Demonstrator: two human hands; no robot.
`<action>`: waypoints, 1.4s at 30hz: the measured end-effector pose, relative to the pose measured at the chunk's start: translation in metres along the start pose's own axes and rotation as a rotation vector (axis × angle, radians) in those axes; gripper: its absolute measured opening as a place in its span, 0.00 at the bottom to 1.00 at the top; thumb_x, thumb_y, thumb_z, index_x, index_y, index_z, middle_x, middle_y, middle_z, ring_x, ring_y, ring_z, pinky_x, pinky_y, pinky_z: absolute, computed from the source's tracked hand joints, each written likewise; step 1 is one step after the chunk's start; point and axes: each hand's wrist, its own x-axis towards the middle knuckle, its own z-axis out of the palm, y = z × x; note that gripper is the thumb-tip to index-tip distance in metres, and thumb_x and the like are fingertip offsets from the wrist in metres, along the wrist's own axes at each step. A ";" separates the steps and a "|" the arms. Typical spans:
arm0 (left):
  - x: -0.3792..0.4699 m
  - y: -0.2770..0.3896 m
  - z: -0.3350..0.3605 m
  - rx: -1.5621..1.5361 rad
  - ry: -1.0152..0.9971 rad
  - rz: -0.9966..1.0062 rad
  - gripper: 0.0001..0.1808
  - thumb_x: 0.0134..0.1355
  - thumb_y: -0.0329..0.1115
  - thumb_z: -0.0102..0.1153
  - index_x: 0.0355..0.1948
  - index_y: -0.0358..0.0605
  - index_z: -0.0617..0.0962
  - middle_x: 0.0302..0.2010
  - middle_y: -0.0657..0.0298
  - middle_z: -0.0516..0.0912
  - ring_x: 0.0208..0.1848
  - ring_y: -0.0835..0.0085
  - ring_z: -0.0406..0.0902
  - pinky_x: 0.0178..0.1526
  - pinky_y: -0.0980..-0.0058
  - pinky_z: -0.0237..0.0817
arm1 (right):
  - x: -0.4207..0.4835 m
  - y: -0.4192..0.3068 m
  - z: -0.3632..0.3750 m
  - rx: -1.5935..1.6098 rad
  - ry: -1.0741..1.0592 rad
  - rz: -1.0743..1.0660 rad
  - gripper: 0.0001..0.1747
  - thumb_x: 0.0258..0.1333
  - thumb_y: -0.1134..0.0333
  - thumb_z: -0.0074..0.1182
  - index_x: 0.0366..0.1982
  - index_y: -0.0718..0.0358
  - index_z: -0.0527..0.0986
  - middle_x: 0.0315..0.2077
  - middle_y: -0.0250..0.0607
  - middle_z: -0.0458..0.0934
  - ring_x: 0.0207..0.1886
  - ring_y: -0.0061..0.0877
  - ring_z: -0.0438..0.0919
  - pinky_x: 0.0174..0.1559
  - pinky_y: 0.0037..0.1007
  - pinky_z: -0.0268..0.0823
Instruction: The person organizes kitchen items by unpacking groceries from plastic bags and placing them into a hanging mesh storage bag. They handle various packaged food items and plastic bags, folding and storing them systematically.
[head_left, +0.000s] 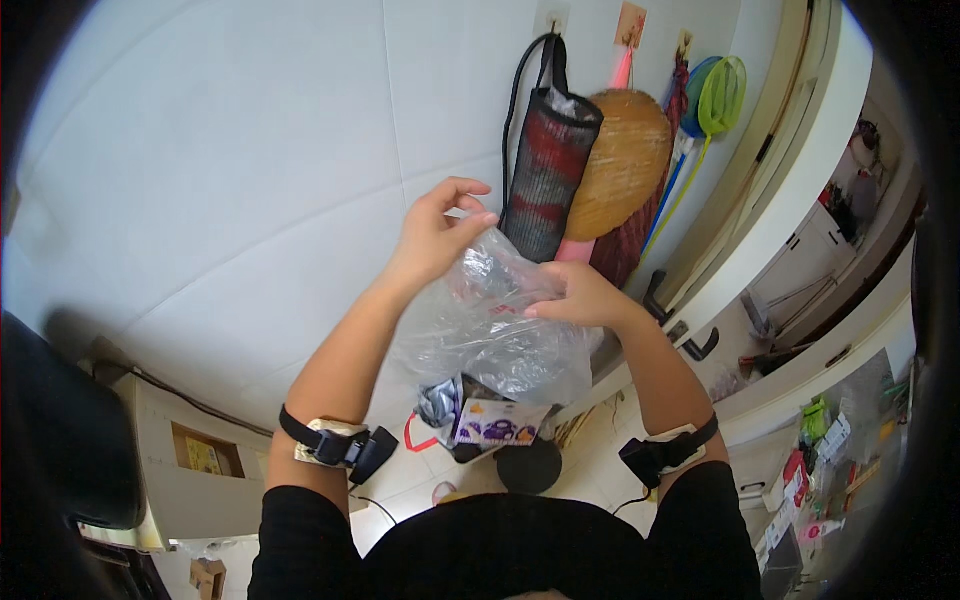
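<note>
A crumpled clear plastic bag with some red print hangs between my two hands. My left hand pinches its upper edge between thumb and fingertips. My right hand grips the bag lower down at its right side, with the fingers partly hidden by the film. Just beyond the bag, a tube-shaped mesh bag holder in black, grey and red hangs by a strap from a wall hook, with pale plastic showing in its top opening.
Beside the holder hang a round brown wooden board, a folded dark red umbrella and green and blue nets. A white door with a dark handle stands at the right. Below are packages and a round black stool.
</note>
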 end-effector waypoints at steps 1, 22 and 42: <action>-0.009 -0.004 -0.012 -0.035 -0.002 -0.042 0.17 0.55 0.30 0.57 0.47 0.41 0.73 0.34 0.65 0.77 0.27 0.80 0.75 0.30 0.82 0.65 | -0.005 0.006 0.005 0.095 0.010 0.026 0.23 0.43 0.67 0.62 0.42 0.69 0.71 0.33 0.34 0.76 0.38 0.19 0.73 0.42 0.25 0.65; -0.147 -0.107 -0.049 -0.584 -0.032 -0.582 0.07 0.59 0.37 0.55 0.31 0.46 0.75 0.22 0.72 0.72 0.21 0.83 0.63 0.26 0.84 0.57 | -0.052 0.075 0.067 0.594 0.301 0.140 0.17 0.54 0.63 0.51 0.45 0.63 0.73 0.38 0.31 0.75 0.41 0.17 0.71 0.45 0.22 0.62; -0.181 -0.195 -0.135 0.102 0.032 -0.861 0.07 0.50 0.19 0.54 0.28 0.42 0.78 0.28 0.66 0.80 0.29 0.75 0.75 0.34 0.79 0.66 | -0.061 0.057 0.080 -0.144 0.857 -0.031 0.11 0.55 0.68 0.53 0.21 0.68 0.75 0.11 0.32 0.67 0.14 0.14 0.65 0.18 0.21 0.59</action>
